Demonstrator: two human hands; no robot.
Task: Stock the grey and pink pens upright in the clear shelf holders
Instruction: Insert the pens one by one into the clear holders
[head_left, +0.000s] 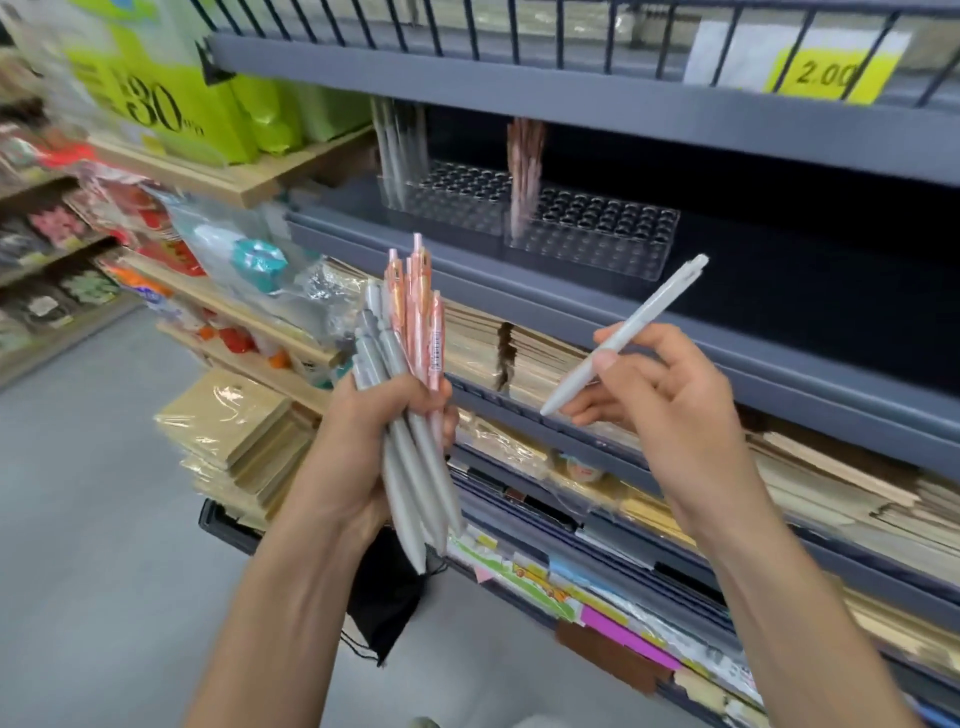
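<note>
loose grey pen (623, 335) pinched mid-barrel btwn thumb and fingers of right hand (670, 395), held in air, not upright. long axis diagonal: tip low, pointing toward left hand (374, 431), clicker end high and off to the right. left hand wrapped tight round a bundle (410, 374) of grey + pink pens, clicker ends up, tips poking out below the fist.

both clear holders sit on the shelf above and fwd of the hands. left holder (452, 200) is up from the left hand, w/ standing grey pens (392, 150) at its left edge. right holder (597, 234) sits right beside it, above the gap btwn the hands, w/ standing pink pens (524, 171) at its left edge. most holes look unfilled; too blurry to count.

judgement: grey goes w/ grey, so right hand has to go up and across to the left, turning the pen tip-down to vertical. left hand is nearer that holder but full, so right hand places.

in the way: shelf front lip (519, 293) btwn hands and holders. upper shelf (571, 109) hangs low over them, so tight headroom. standing pink pens lie across the right hand's path. below the hands: stacked notebooks (524, 353), and a black pouch (384, 597) under the left wrist. yellow price tag (826, 73) high to the right.
</note>
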